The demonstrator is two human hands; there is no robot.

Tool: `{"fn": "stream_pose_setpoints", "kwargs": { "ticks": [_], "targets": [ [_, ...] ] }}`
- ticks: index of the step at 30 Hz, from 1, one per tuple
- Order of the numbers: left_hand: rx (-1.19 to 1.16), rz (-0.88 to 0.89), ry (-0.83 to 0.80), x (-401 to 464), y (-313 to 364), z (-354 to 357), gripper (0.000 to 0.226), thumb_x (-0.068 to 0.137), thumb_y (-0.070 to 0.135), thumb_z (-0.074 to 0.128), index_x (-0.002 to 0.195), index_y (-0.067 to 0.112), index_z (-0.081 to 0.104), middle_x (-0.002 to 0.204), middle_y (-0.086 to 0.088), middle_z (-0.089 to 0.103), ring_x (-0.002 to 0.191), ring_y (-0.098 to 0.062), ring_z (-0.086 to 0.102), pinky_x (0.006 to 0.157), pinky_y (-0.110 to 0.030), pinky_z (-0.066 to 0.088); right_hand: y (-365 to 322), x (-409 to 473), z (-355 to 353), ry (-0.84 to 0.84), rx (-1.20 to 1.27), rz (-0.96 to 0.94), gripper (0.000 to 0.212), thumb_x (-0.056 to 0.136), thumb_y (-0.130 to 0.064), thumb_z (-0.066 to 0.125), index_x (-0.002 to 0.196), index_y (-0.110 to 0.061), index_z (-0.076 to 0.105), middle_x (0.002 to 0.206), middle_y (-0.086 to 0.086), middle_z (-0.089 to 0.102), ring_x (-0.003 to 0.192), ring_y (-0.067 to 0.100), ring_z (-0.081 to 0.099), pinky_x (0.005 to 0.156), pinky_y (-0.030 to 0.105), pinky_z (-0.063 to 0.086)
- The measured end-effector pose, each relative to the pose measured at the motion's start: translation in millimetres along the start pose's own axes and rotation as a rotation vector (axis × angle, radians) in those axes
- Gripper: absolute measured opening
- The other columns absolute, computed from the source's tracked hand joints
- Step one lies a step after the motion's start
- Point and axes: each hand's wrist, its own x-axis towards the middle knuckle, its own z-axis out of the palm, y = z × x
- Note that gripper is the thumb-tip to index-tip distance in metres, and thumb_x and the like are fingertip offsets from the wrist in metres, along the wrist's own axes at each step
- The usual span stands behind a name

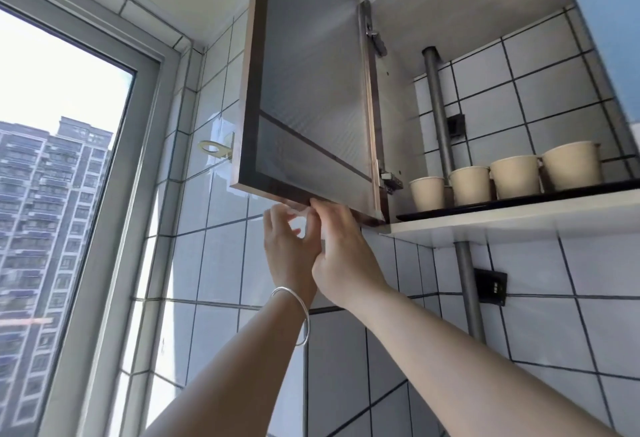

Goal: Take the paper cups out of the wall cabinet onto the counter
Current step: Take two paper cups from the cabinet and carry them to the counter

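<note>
Both hands are reaching up under the open cabinet door (311,90) here. The left hand (289,246) is sitting just below the door's bottom edge, fingers loosely curled and spread, gripping nothing that I can make out. The right hand (341,256) is pressing its fingertips against that same bottom edge, thumb apart from the fingers, touching the door rather than clamping around it. The two hands are overlapping, right in front of left, and a silver bangle (298,315) is hanging on the left wrist.

The paper cups (505,176), four of them, are standing upright in a row inside the wall cabinet (519,221), off to the right of the hands and slightly above them, well apart from either one. They are resting on a dark tray (588,192) that is lying on the white shelf.

A grey pipe (438,107) is running up through the cabinet behind the cups and carrying on below the shelf. White tiles with dark grout are covering the wall (554,315), with a black socket (490,286) beside the pipe. To the left, a window (52,159) is showing tall apartment blocks, and a gold ring hook (214,149) is sticking out from the tiles beside the door.
</note>
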Motion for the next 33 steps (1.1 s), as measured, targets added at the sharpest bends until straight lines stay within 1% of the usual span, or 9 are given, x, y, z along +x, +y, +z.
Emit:
{"fn": "stream_pose_setpoints", "kwargs": {
  "ticks": [5,10,14,17,20,22,24,29,33],
  "targets": [
    [-0.099,-0.191,0.046,-23.9,10.8,8.8,0.039,0.088,0.024,0.058,0.123,0.013,0.045,0.107,0.001,0.052,0.081,-0.006,0.059,0.071,-0.021,0.042,-0.1,-18.8,-14.7,0.05,0.062,-0.016,0.054,0.086,-0.001,0.039,0.129,-0.029,0.051,0.13,-0.006,0.049,0.122,0.006,0.045,0.09,0.003,0.029],
    [-0.267,-0.359,0.017,-59.4,32.6,24.0,0.023,0.088,0.012,0.055,0.105,0.018,0.041,0.088,0.006,0.053,0.075,-0.007,0.053,0.059,-0.009,0.04,6.1,-42.8,-41.6,0.111,0.011,-0.001,0.047,0.081,-0.012,0.03,0.118,-0.014,0.058,0.122,0.001,0.056,0.117,0.013,0.049,0.098,0.021,0.041],
    [-0.255,-0.346,-0.152,-80.0,49.3,48.8,0.009,0.088,0.011,0.05,0.093,0.018,0.051,0.078,0.011,0.056,0.075,-0.01,0.055,0.057,-0.013,0.04,25.0,-55.3,-75.1,0.133,-0.051,0.021,0.037,0.083,-0.007,0.038,0.112,-0.015,0.058,0.114,-0.001,0.058,0.11,0.01,0.051,0.088,0.011,0.041],
    [-0.272,-0.364,-0.284,-88.4,63.0,70.1,0.013,0.086,0.01,0.05,0.086,0.024,0.053,0.079,0.01,0.059,0.073,-0.006,0.057,0.059,-0.017,0.043,42.4,-60.1,-101.9,0.144,-0.069,0.118,0.033,0.084,-0.004,0.044,0.112,-0.016,0.057,0.116,-0.001,0.058,0.109,0.012,0.053,0.087,0.018,0.045],
    [-0.28,-0.377,-0.426,-91.7,71.8,95.9,0.011,0.084,0.015,0.053,0.093,0.019,0.057,0.083,0.006,0.061,0.082,-0.016,0.061,0.071,-0.03,0.051,60.4,-59.0,-128.2,0.161,-0.087,0.211,0.033,0.086,-0.006,0.048,0.116,-0.018,0.055,0.119,-0.002,0.058,0.11,0.013,0.054,0.078,0.011,0.041],
    [-0.269,-0.345,-0.51,-89.8,77.5,116.1,0.012,0.084,0.016,0.054,0.096,0.019,0.055,0.082,0.008,0.057,0.085,-0.018,0.057,0.072,-0.029,0.047,72.8,-54.1,-145.6,0.195,-0.139,0.286,0.033,0.088,-0.012,0.05,0.12,-0.019,0.053,0.122,-0.003,0.056,0.111,0.012,0.052,0.075,0.012,0.037],
    [-0.288,-0.317,-0.562,-83.2,84.3,139.5,0.017,0.085,0.017,0.055,0.102,0.019,0.054,0.089,0.006,0.056,0.088,-0.017,0.054,0.07,-0.026,0.043,86.3,-45.6,-163.5,0.204,-0.208,0.353,0.036,0.088,-0.018,0.052,0.124,-0.018,0.05,0.127,-0.003,0.053,0.115,0.013,0.05,0.082,0.017,0.035],
    [-0.269,-0.233,-0.601,-56.7,94.6,201.2,0.034,0.085,0.02,0.054,0.118,0.014,0.055,0.11,-0.006,0.061,0.104,-0.026,0.058,0.087,-0.03,0.047,112.8,-21.2,-211.7,0.217,-0.432,0.464,0.043,0.087,-0.024,0.054,0.13,-0.018,0.048,0.131,0.002,0.052,0.113,0.017,0.049,0.083,0.022,0.033],
    [-0.127,-0.174,-0.685,-42.9,89.5,240.9,0.042,0.084,0.025,0.053,0.123,0.011,0.054,0.118,-0.012,0.062,0.104,-0.028,0.057,0.076,-0.025,0.041,133.3,3.9,-235.5,0.233,-0.596,0.524,0.051,0.088,-0.026,0.054,0.136,-0.015,0.041,0.139,0.006,0.048,0.12,0.023,0.047,0.087,0.026,0.035]
  ]
}}
